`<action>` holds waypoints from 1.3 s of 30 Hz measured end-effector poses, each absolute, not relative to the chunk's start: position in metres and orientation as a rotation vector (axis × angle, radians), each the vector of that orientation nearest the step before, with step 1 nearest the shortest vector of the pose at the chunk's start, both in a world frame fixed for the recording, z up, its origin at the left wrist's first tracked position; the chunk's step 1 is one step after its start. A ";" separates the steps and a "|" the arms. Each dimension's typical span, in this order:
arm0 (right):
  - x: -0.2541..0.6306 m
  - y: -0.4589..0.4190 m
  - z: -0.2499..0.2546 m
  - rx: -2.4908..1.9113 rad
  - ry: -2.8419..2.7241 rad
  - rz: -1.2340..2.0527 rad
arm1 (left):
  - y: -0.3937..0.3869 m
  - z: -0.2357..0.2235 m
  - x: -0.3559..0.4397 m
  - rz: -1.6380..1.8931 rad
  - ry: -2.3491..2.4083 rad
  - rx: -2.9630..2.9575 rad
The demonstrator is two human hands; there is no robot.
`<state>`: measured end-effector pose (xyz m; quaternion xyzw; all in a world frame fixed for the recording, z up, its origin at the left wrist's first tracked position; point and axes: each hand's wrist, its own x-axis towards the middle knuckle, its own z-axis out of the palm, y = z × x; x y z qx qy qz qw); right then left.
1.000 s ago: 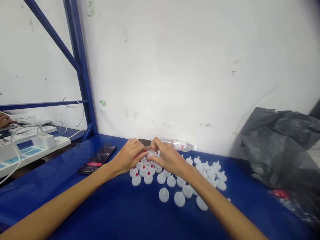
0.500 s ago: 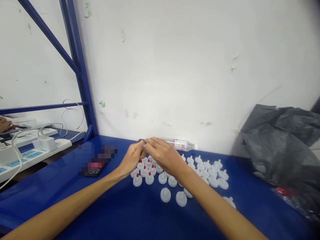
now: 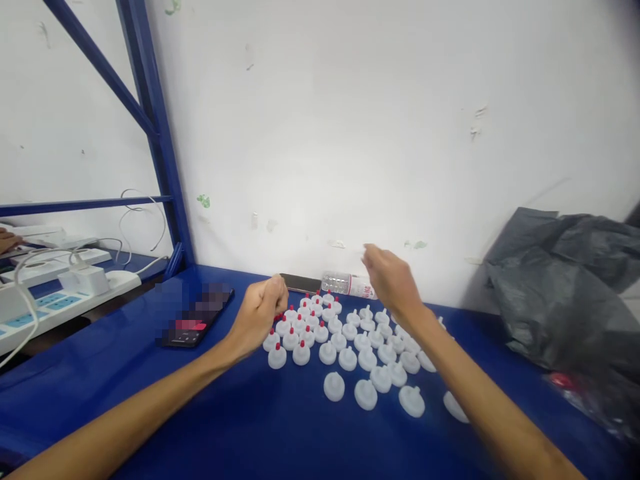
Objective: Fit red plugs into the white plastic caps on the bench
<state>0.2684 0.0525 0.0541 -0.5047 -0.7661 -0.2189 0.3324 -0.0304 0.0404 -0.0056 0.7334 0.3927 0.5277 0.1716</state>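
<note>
I see the left hand point(image 3: 261, 305) fisted mid-frame, contents hidden, the grip of the right hand point(image 3: 394, 277) unreadably blurred, blue surface point(image 3: 235, 420) stretching from nozzled pieces point(image 3: 367, 360) to the bottom edge.

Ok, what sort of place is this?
Likely a workshop bench: many small white plastic pieces, some red-tipped, stand on a blue tabletop, with a blue metal frame and a power strip at the left.
</note>
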 end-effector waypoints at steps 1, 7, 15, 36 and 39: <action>0.278 0.056 0.056 -1.365 -1.981 -0.548 | 0.043 -0.003 -0.036 1.475 1.229 2.150; 0.279 0.065 0.046 -1.503 -2.062 -0.338 | 0.068 0.006 -0.063 1.183 1.638 2.293; 0.276 0.060 0.039 -1.737 -2.145 -0.156 | 0.076 0.000 -0.079 0.846 1.875 2.396; 0.271 0.055 0.036 -1.760 -2.258 -0.005 | 0.080 0.005 -0.088 0.566 1.904 2.521; 0.271 0.054 0.040 -1.709 -2.248 0.017 | 0.084 0.002 -0.091 0.582 1.862 2.557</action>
